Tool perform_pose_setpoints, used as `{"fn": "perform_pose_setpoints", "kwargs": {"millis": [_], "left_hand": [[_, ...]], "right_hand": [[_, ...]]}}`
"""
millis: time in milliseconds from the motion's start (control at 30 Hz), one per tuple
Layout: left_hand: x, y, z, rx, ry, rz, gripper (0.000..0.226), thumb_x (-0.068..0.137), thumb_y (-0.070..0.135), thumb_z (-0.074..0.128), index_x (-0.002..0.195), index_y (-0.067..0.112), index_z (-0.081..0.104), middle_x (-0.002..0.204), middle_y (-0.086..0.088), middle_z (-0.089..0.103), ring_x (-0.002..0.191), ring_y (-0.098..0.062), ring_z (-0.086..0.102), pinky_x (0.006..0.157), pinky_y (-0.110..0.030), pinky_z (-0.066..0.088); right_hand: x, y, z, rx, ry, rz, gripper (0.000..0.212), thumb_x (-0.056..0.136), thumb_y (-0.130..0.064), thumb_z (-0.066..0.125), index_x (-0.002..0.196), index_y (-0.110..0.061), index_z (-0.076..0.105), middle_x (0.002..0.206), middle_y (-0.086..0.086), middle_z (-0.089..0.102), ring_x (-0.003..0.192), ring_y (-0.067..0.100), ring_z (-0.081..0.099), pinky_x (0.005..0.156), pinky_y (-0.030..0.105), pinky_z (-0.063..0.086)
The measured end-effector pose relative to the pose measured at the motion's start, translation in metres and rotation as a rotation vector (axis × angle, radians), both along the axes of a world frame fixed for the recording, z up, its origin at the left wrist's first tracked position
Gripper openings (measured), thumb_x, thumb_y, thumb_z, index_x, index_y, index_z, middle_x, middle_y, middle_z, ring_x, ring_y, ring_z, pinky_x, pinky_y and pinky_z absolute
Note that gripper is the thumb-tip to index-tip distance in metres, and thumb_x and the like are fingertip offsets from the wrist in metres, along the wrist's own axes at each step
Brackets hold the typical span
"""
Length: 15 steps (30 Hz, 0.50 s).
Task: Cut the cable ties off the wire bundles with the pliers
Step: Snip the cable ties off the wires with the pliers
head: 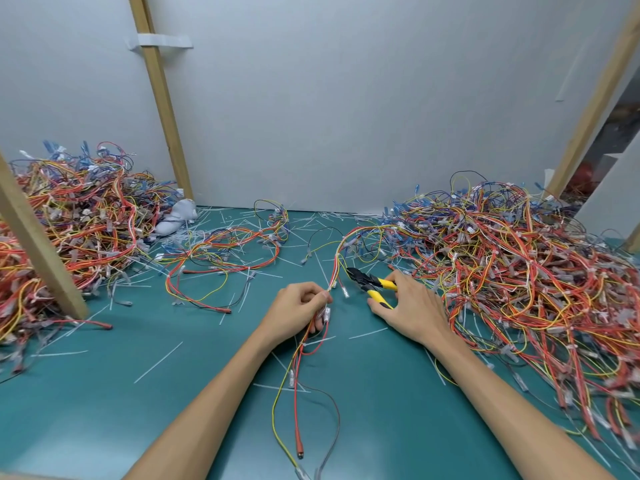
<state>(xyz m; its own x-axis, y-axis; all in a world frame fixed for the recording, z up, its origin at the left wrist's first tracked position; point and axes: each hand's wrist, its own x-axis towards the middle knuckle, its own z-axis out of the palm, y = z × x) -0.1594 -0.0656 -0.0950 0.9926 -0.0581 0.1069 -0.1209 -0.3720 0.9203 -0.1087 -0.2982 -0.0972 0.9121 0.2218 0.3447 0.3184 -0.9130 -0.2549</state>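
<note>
The left hand (298, 308) is pinching a wire bundle (337, 261) between thumb and fingertips, its loose ends trailing toward 6 o'clock. The right hand (408, 306) is gripping the yellow-handled pliers (370, 284), whose black nose is pointing toward 10 o'clock just beside that bundle. Cut cable ties (159, 362) are lying scattered over the green bench (104, 393), with 2 tangled heaps flanking it, the 9 o'clock heap (79, 216) and the 3 o'clock heap (519, 254).

Both bare arms reach forward from the bottom of the view. The hands come close together in the middle but do not touch. The left hand (298, 311) is curled, and its thumb and fingers (313, 291) pinch a thin bunch of wires (333, 277). The right hand (412, 306) faces palm down, with its thumb under and fingers over the yellow handles of the pliers (367, 282).
</note>
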Motion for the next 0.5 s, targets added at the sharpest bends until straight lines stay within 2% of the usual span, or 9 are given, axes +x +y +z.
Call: {"fn": "perform_pose_setpoints", "kwargs": {"millis": [133, 267, 500], "left_hand": [[0.001, 0.0001, -0.001, -0.008, 0.007, 0.001, 0.016, 0.095, 0.018, 0.054, 0.086, 0.01, 0.065, 0.06, -0.009, 0.066, 0.042, -0.015, 0.054, 0.048, -0.019, 0.044], [0.0017, 0.0, -0.0012, -0.007, 0.005, 0.003, 0.015, 0.094, 0.018, 0.055, 0.086, 0.012, 0.065, 0.059, -0.008, 0.066, 0.042, -0.014, 0.054, 0.047, -0.019, 0.044], [0.003, 0.0017, -0.0013, -0.036, 0.01, 0.01, 0.016, 0.094, 0.018, 0.055, 0.086, 0.01, 0.066, 0.057, -0.008, 0.065, 0.043, -0.015, 0.055, 0.048, -0.018, 0.044]], "right_hand": [[-0.0014, 0.0004, -0.0002, -0.025, -0.025, -0.008, 0.039, 0.083, -0.065, 0.053, 0.095, -0.029, 0.046, 0.077, -0.013, 0.05, 0.075, 0.018, 0.056, 0.056, 0.031, 0.031], [-0.0021, 0.0011, 0.0008, -0.045, -0.045, -0.023, 0.04, 0.083, -0.066, 0.053, 0.096, -0.028, 0.049, 0.077, -0.012, 0.049, 0.07, 0.017, 0.047, 0.055, 0.031, 0.029], [-0.0014, 0.0013, 0.0008, -0.035, -0.034, -0.033, 0.039, 0.082, -0.066, 0.053, 0.096, -0.03, 0.046, 0.074, -0.013, 0.05, 0.069, 0.018, 0.051, 0.053, 0.03, 0.03]]}}
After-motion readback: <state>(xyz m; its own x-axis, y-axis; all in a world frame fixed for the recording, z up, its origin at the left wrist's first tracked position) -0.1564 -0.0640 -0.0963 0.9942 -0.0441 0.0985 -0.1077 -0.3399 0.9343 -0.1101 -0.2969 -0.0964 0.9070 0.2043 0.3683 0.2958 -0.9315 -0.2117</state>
